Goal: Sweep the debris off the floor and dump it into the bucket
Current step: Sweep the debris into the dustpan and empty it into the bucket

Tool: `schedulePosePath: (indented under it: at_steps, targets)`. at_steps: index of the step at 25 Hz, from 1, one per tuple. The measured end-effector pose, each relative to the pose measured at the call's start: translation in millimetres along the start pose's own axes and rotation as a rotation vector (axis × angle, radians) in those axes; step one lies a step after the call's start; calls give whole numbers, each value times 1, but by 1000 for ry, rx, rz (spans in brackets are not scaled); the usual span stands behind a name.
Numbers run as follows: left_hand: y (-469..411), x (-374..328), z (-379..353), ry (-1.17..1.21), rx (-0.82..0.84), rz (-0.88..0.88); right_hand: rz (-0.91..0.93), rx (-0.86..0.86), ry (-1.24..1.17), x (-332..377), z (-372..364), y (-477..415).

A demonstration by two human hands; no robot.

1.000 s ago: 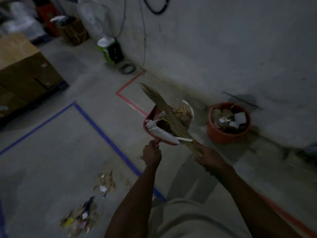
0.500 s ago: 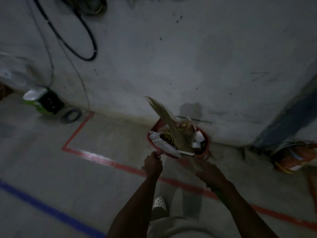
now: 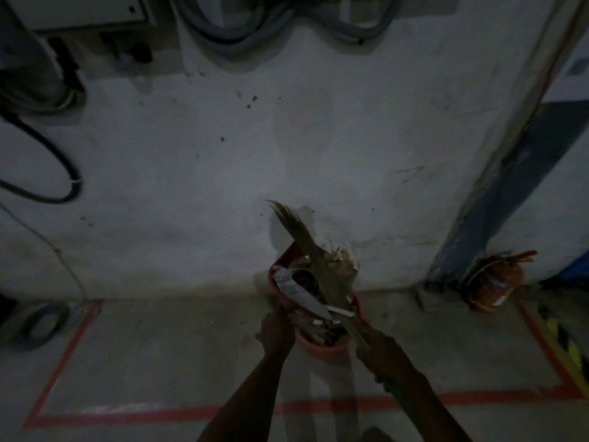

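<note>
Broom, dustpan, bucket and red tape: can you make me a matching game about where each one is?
Things:
1. broom
2. dustpan
3. bucket
4. red tape

Places:
A. stuck in lines on the floor
B. held by the left hand, heaped with debris
C. standing on the floor beneath the dustpan
D. held by the right hand, bristles lying across the debris

Pairs: 1-D, 2-B, 3-C, 4-A
</note>
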State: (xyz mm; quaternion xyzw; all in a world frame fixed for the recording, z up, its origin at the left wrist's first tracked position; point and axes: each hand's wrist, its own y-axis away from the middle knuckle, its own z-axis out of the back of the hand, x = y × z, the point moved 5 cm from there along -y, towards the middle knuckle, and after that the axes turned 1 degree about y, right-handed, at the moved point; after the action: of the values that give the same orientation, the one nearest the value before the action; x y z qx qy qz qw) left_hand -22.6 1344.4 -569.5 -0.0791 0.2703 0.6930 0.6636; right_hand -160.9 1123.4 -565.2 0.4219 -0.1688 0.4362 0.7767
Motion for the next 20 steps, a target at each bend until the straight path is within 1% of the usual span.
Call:
schedulePosePath:
  at_steps: [5, 7, 13, 17, 20]
  targets:
    - [-34, -34, -20, 26, 29, -57, -21, -17, -38, -9, 22, -32]
    - [-47, -43, -30, 21, 43, -52, -32, -7, -45, -13, 32, -45]
    - [-72, -59, -65, 26, 74, 59, -22, 56, -22, -36, 56, -92]
    - [-82, -62, -89, 17, 75, 94, -10, 113, 81, -53, 61, -124]
    - [-88, -53, -105, 9, 80, 134, -36, 162, 131, -64, 56, -140]
